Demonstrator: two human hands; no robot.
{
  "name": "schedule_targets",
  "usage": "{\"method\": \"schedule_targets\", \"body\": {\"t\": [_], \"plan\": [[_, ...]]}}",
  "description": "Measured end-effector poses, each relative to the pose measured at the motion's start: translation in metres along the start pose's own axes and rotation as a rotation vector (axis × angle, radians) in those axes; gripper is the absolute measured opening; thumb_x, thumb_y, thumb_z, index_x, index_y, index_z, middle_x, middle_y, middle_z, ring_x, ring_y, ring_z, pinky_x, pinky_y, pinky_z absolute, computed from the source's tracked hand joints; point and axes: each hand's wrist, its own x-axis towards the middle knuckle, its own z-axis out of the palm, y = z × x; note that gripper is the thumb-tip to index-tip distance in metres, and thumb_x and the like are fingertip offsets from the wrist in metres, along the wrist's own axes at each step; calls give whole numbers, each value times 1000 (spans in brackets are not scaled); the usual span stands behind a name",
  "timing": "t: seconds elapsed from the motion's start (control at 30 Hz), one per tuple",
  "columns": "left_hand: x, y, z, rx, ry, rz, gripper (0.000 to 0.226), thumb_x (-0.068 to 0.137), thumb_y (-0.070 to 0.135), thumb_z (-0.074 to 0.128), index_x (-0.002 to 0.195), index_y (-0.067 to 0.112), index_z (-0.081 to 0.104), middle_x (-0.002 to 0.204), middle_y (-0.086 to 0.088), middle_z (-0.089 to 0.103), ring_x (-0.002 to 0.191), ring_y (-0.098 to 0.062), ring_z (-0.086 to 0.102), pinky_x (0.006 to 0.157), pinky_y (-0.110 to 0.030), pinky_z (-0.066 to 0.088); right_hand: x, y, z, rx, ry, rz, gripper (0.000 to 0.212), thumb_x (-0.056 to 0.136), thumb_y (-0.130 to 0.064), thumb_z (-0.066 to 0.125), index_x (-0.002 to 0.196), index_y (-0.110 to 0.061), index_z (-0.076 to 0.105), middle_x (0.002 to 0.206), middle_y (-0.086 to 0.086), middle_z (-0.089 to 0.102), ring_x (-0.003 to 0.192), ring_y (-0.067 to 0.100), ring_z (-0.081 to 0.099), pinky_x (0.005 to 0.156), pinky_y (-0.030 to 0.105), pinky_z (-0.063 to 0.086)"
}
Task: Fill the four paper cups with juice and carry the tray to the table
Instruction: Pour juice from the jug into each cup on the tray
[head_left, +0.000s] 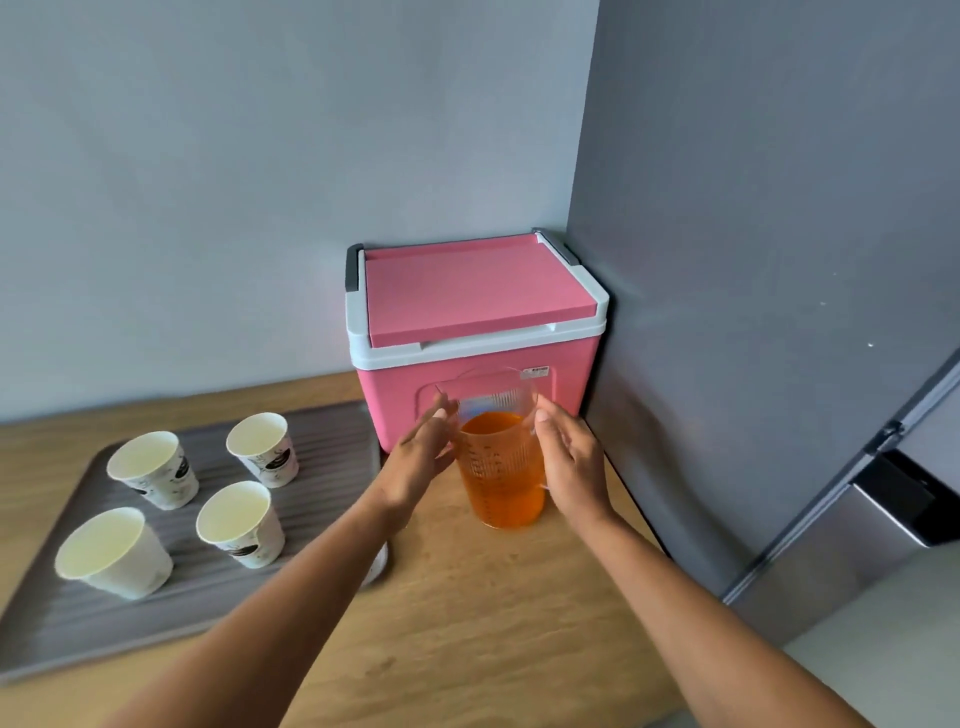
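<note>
A clear plastic jug (501, 467), more than half full of orange juice, stands on the wooden counter (483, 634) in front of a pink cooler. My left hand (415, 462) touches the jug's left side with straight fingers. My right hand (571, 462) is wrapped round the right side where the handle is, thumb on the jug wall. Several white paper cups stand upright and empty on a grey ribbed tray (322, 467) at the left: back left cup (153, 467), back right cup (262, 447), front right cup (239, 522), front left cup (111, 551).
The pink cooler box (467, 291), lid closed, sits in the corner right behind the jug. A tall grey refrigerator (753, 260) walls off the right side of the counter. A pale wall runs along the back.
</note>
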Motion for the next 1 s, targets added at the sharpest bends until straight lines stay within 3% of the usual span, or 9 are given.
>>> {"method": "schedule_targets", "body": {"t": [0.07, 0.13, 0.2, 0.3, 0.43, 0.53, 0.7, 0.8, 1.0], "plan": [[-15, 2, -11, -30, 23, 7, 51, 103, 44, 31, 152, 31, 25, 151, 9, 40, 135, -15, 44, 112, -40, 38, 0, -13, 8, 22, 42, -8, 29, 101, -30, 52, 121, -20, 69, 101, -19, 71, 83, -17, 61, 74, 12, 52], [-32, 3, -24, -53, 48, 19, 48, 103, 39, 35, 151, 32, 28, 148, 12, 45, 132, -12, 47, 111, -40, 40, -1, -26, 18, 56, 71, -3, 21, 99, -24, 56, 90, -21, 74, 55, -24, 60, 51, -5, 54, 51, 12, 41], [-48, 6, -39, -35, 67, 31, 54, 98, 39, 41, 150, 32, 31, 142, 15, 52, 129, -8, 51, 108, -37, 42, -3, -38, 28, 86, 68, -10, 27, 96, -19, 59, 71, -20, 69, 40, -22, 49, 41, -2, 44, 44, 12, 32], [-71, 9, -65, 74, 67, 49, 48, 98, 25, 45, 142, 44, 38, 126, 28, 61, 124, 2, 53, 104, -26, 42, -9, -56, 46, 126, 41, -25, 37, 93, -15, 63, 56, -14, 61, 39, -18, 47, 40, 1, 41, 45, 13, 32], [-96, 5, -104, 308, 91, 91, 63, 85, 33, 57, 145, 34, 37, 144, 20, 46, 133, 4, 42, 116, -28, 31, -18, -72, 69, 149, -4, -60, 42, 91, -18, 66, 56, 3, 57, 49, 16, 47, 46, 21, 41, 50, 30, 38], [-111, -2, -135, 601, 211, 172, 74, 73, 55, 58, 143, 35, 44, 146, 17, 40, 135, -1, 39, 113, -25, 30, -24, -80, 84, 108, -35, -74, 46, 91, -16, 66, 46, -17, 53, 41, 1, 44, 40, 19, 42, 46, 34, 42], [-120, -32, -181, 809, 448, 125, 87, 64, 64, 62, 143, 31, 44, 144, 5, 44, 133, -17, 40, 108, -31, 33, -34, -92, 100, 70, -35, -66, 41, 90, -18, 67, 50, -16, 58, 44, -4, 53, 41, 10, 49, 48, 31, 43], [-117, -54, -194, 792, 430, -16, 102, 62, 52, 81, 149, 30, 31, 149, -2, 38, 138, -23, 33, 110, -33, 29, -38, -98, 110, 56, -32, -59, 39, 89, -19, 66, 51, -18, 60, 67, 17, 71, 62, 30, 66, 54, 43, 53], [-107, -78, -199, 585, 510, -85, 117, 59, 35, 89, 153, 25, 20, 149, -7, 38, 136, -22, 37, 106, -34, 34, -44, -106, 122, -3, -61, -82, 34, 89, -17, 65, 55, -14, 64, 71, 25, 70, 65, 32, 64, 57, 42, 52]]}}
